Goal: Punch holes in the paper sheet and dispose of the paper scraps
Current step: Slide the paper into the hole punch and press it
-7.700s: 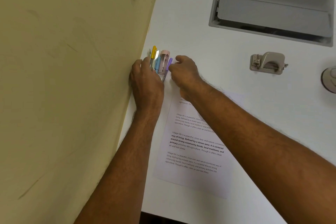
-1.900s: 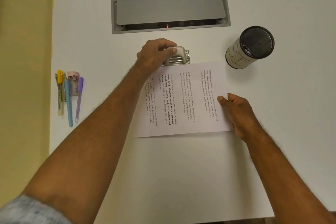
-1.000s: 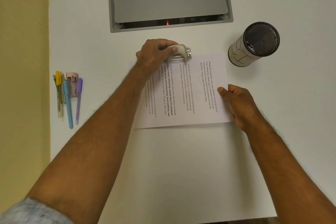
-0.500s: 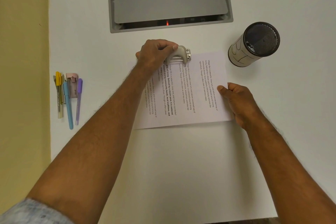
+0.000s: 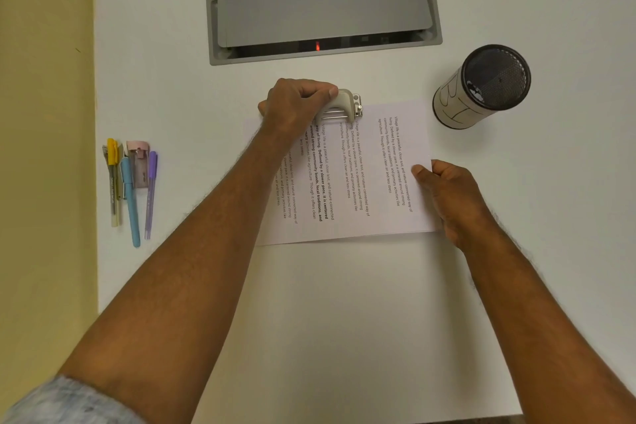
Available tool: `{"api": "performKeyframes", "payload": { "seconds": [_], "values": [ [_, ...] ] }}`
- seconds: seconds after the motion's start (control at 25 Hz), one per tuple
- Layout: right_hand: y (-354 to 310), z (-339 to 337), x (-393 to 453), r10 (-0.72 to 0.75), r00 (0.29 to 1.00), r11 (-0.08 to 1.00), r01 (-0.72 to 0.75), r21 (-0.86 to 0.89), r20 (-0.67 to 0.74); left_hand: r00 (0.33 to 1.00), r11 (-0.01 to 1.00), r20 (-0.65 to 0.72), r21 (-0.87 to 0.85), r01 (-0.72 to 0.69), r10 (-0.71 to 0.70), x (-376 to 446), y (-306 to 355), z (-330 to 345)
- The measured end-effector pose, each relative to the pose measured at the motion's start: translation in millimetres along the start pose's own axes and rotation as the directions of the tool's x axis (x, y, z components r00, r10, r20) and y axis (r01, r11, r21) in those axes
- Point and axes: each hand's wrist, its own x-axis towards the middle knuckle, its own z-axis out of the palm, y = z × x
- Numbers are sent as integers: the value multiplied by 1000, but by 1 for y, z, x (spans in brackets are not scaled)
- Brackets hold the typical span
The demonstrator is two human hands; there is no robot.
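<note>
1. Head camera view, looking straight down on a white table (image 5: pixel 344 320), with both bare forearms reaching forward from the bottom of the picture.
2. A printed paper sheet (image 5: pixel 375 162) lies flat on the table near the middle, turned sideways so its lines of text run away from the viewer.
3. A beige hole punch (image 5: pixel 346 107) sits at the far edge of the sheet, its mouth over that edge.
4. The left hand (image 5: pixel 296 107) rests on top of the punch, fingers curled and pressed together over its handle; the near part of the punch is hidden under the hand.
5. The right hand (image 5: pixel 447 189) is at the sheet's right edge. Its thumb lies on top of the paper and the other fingers are tucked at the edge, pinching the sheet.
6. A cylindrical mesh cup (image 5: pixel 481 86) with a dark inside and a pale wrap stands to the right of the sheet's far corner, just apart from it.
7. A row of pens (image 5: pixel 130 189), yellow, blue and purple among them, lies well to the left, near the table's left edge.
8. A grey recessed panel (image 5: pixel 320 10) is set into the table beyond the punch, with a small red light in its gap.
9. A grey-blue sleeve (image 5: pixel 69 403) shows at the bottom left corner.
</note>
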Motion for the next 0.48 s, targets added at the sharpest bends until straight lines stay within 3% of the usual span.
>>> {"api": "performKeyframes", "payload": {
  "seconds": [0.24,0.48],
  "values": [
    [0,-1,1,14,1000,1000,-14,2,2,1000,1000,-21,5,15,-15,2,6,0],
    [-2,-2,-1,13,1000,1000,-13,-6,6,999,991,-29,132,31,-27,4,17,5]
  ]
}}
